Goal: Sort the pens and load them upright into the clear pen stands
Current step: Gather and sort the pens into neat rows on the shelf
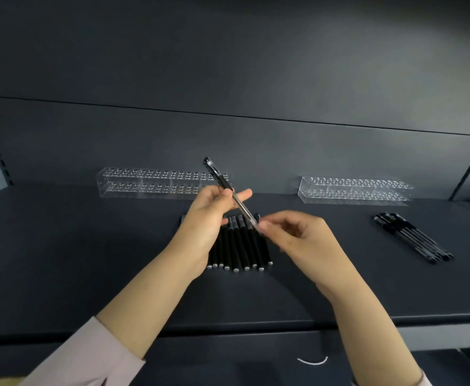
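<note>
Pen (242, 207) slants above the shelf's (89, 246) middle, capped end up toward the back edge. Left hand (203, 221) grips its barrel; right hand (303, 240) pinches the lower end, hiding the tip. Both hands partly cover the black pens (242, 246) lying beneath.

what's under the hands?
A row of black pens lying side by side on the dark shelf, silver ends toward the camera. The left hand and right hand, both pinching a single pen, cover the row's left part and some far tips; count hidden.
</note>
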### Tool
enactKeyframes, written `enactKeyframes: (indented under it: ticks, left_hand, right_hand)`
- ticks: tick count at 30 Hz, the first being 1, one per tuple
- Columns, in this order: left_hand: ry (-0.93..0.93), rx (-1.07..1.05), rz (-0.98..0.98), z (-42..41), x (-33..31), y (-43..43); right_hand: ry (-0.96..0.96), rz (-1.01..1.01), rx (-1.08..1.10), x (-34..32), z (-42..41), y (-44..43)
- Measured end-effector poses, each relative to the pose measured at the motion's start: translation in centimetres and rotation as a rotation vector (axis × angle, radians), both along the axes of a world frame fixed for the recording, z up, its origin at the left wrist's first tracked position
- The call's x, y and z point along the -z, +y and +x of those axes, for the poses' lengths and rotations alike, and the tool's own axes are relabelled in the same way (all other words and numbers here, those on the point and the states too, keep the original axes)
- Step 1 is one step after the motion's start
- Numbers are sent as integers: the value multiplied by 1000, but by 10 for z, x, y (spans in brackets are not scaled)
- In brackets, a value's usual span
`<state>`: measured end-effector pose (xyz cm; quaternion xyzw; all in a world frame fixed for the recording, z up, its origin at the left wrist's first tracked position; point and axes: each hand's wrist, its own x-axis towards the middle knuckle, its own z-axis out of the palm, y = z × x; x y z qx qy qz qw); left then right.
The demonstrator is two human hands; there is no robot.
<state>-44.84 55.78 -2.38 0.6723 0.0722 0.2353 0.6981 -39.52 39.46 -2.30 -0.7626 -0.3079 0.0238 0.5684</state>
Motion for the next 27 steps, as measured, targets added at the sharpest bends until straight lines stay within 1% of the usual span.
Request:
enactKeyframes:
  ticks: [3,5,8,9,11,13,16,18,20,24,27]
  left_hand:
    - [10,73,27,17,-4,-36]
    - [15,81,56,32,-8,-61]
    - [53,77,135,65,-7,-103]
    - [90,91,207,76,-4,-119]
    - [205,129,413,99,2,-152]
    - [292,144,606,125,12,-191]
    - [352,72,876,150,26,-221]
    - [377,17,1040,167,32,-241]
    - [378,-10,1128,179,35,-253]
    - [390,-59,1178,190,40,-262]
    - [395,-84,1189,191,41,-265]
  right_hand:
    - [1,61,8,-5,12,-24]
    - [2,84,31,-5,24,-47]
    - [-27,88,164,-2,51,-94]
    - [-50,84,241,1,64,-114]
    - [-83,66,413,3,92,-160]
    - [-104,12,554,5,123,-212]
    - [-97,-150,634,10,158,-260]
    - [-63,-254,620,14,179,-287]
    - [-45,-314,569,18,194,-301]
    - [-67,-370,425,27,206,-302]
    - [-95,-404,368,32,210,-295]
